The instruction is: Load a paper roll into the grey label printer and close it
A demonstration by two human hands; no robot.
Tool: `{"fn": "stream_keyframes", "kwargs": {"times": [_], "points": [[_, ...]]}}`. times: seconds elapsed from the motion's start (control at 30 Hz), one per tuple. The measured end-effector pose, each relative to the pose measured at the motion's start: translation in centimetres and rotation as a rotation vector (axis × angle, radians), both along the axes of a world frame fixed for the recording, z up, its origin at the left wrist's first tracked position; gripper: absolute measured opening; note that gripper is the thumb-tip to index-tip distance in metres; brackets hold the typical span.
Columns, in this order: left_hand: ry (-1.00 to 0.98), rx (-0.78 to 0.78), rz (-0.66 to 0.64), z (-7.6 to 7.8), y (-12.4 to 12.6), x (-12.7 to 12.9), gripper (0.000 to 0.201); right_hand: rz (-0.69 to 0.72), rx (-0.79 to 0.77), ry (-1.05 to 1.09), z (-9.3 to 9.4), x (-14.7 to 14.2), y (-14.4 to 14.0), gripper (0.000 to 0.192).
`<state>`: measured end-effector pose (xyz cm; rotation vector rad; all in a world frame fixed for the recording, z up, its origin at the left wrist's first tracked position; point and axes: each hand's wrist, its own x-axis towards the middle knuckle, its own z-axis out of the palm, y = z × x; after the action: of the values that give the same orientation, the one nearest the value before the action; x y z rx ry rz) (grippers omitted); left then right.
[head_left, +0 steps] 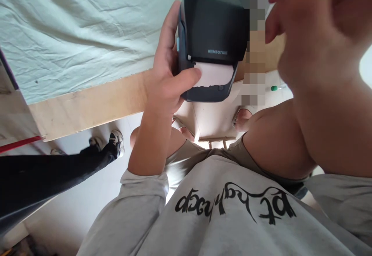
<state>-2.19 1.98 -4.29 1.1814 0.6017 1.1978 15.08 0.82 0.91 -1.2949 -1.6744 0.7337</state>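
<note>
Label printer [213,44] clamped in left hand [167,77] above table edge [87,106], thumb pinning white label [215,73] at slot for tearing; right hand [314,35] free alongside, fingers loosely curled.

- label printer [213,31]: dark matt plastic, smooth, with a faint sheen on its top face.
- label strip [215,74] at the printer's 6 o'clock: white paper, smooth.
- sheet [87,27] at 9 o'clock: pale cloth, creased.
- board edge [87,106]: bare light wood, matt.
- sweatshirt [221,221]: grey soft cloth, black print.
</note>
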Motion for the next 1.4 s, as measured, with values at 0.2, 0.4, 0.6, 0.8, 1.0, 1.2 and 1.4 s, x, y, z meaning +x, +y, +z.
{"fn": "stream_keyframes", "kwargs": {"times": [0.2, 0.4, 0.6, 0.8, 1.0, 1.2, 1.4], "points": [[0.027, -0.049, 0.078, 1.7, -1.4, 0.9, 0.041, 0.067, 0.007, -0.279, -0.4, 0.0, -0.2, 0.046], [0.030, -0.211, 0.111, 2.4, -1.9, 1.3, 0.023, 0.024, -0.298, -0.262, -0.7, -0.1, 0.3, 0.057], [0.016, -0.305, 0.135, 2.6, -1.7, 1.3, 0.017, 0.026, -0.344, -0.333, -0.9, -0.2, 0.6, 0.060], [-0.022, -0.289, 0.145, 2.7, -1.7, 1.5, 0.016, -0.003, -0.351, -0.379, -0.5, -0.4, 0.5, 0.056], [-0.064, -0.283, 0.145, 3.0, -1.7, 1.7, 0.016, 0.032, -0.345, -0.408, -0.3, -0.2, 0.2, 0.058], [-0.079, -0.278, 0.118, 3.0, -1.6, 1.7, 0.021, 0.029, -0.354, -0.381, -0.1, -0.2, 0.1, 0.061], [-0.143, -0.338, 0.115, 2.9, -1.3, 1.3, 0.027, 0.007, -0.165, -0.307, -0.2, -0.1, -0.3, 0.050]]}}
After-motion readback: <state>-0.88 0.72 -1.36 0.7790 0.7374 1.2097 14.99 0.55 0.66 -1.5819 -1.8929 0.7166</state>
